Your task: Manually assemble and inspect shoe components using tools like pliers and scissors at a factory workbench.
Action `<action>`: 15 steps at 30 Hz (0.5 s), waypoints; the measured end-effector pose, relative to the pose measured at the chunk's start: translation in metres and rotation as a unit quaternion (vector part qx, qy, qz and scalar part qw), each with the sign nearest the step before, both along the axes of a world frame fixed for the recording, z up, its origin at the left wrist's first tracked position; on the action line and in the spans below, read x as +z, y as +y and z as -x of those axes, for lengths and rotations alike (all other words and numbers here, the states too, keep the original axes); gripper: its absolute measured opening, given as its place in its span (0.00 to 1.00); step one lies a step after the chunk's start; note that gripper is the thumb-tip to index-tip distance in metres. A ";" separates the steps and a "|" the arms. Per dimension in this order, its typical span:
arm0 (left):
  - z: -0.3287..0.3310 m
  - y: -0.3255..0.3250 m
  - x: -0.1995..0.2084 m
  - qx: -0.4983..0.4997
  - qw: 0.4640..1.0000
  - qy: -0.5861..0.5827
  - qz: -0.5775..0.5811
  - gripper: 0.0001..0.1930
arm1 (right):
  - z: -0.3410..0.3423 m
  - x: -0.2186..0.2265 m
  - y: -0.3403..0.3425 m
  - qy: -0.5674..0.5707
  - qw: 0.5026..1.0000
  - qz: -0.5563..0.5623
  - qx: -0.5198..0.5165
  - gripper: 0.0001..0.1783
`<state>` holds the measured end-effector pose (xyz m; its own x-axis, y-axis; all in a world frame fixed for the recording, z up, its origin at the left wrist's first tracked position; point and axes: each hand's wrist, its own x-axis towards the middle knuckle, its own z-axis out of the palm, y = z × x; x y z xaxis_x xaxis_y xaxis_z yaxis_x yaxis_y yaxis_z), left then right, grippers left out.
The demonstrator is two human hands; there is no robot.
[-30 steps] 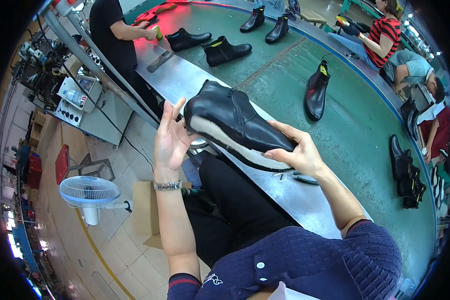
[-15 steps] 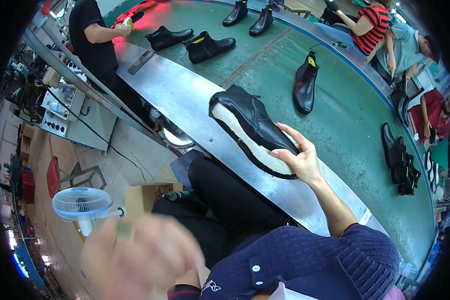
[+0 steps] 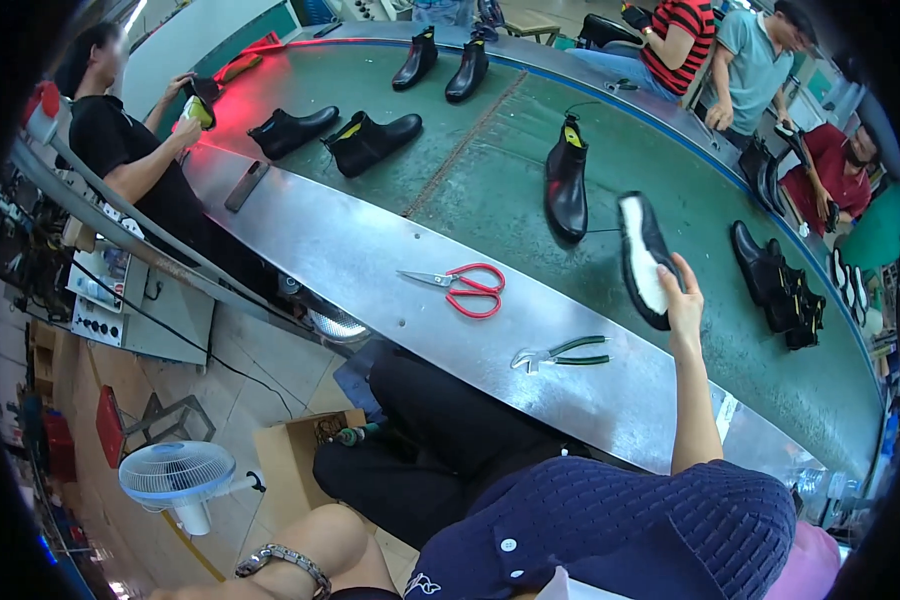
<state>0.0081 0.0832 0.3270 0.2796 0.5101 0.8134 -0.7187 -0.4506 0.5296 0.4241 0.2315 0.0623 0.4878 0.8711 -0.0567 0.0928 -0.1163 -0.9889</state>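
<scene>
My right hand (image 3: 682,300) is closed on a black ankle boot (image 3: 658,232), thumb on its white underside (image 3: 642,255). The boot is held upright on end over the green belt (image 3: 490,180), its sole turned toward me and much of its upper hidden. At the lower left edge, my left hand (image 3: 205,590) is mostly out of the picture, below a wrist with a metal watch (image 3: 285,562); its fingers do not show. On the metal ledge (image 3: 360,270) before me lie red-handled scissors (image 3: 465,285) and green-handled pliers (image 3: 562,354).
A single black boot (image 3: 567,185) stands just beyond the held one. Other black boots (image 3: 375,140) stand farther along the belt, with a cluster (image 3: 780,285) at right. A dark phone (image 3: 247,186) lies on the ledge. Co-workers sit around. A fan (image 3: 178,475) stands at lower left.
My right hand has carried the boot away from me to the right, off the ledge and over the belt. My left hand has dropped toward the lower edge. Scissors and pliers have come into sight.
</scene>
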 end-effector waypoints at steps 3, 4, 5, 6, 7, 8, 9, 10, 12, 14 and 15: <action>0.000 -0.001 0.001 0.048 0.999 0.000 0.001 0.11 | -0.036 -0.050 0.033 -0.196 0.977 0.023 -0.077 0.33; 0.001 0.002 -0.001 0.064 0.998 -0.005 0.001 0.11 | -0.044 -0.058 0.041 -0.290 0.950 0.060 -0.095 0.34; 0.003 0.002 0.000 0.085 0.996 -0.005 0.001 0.11 | -0.042 -0.066 0.047 -0.386 0.915 0.102 -0.053 0.34; 0.004 0.004 -0.001 0.108 0.994 -0.005 0.000 0.11 | -0.037 -0.073 0.056 -0.478 0.867 0.139 -0.013 0.35; 0.007 0.002 -0.001 0.133 0.991 -0.002 0.000 0.11 | -0.009 -0.074 0.063 -0.571 0.819 0.049 -0.009 0.34; 0.010 0.002 0.000 0.158 0.987 0.001 0.001 0.11 | 0.018 -0.070 0.078 -0.523 0.850 -0.029 0.059 0.30; 0.013 0.003 0.000 0.174 0.985 0.000 0.000 0.11 | 0.036 -0.079 0.100 -0.433 0.886 -0.092 0.138 0.25; 0.017 0.003 0.000 0.196 0.981 0.006 0.005 0.11 | 0.086 -0.070 0.110 -0.391 0.900 -0.090 0.168 0.24; 0.026 0.003 0.002 0.226 0.974 0.015 0.006 0.12 | 0.161 -0.060 0.142 -0.315 0.904 -0.097 0.274 0.24; 0.041 -0.001 0.001 0.188 0.980 0.060 0.027 0.12 | 0.230 -0.053 0.184 -0.243 0.895 -0.107 0.358 0.22; 0.041 -0.006 0.007 0.197 0.978 0.073 0.022 0.12 | 0.262 -0.048 0.207 -0.210 0.892 -0.106 0.385 0.22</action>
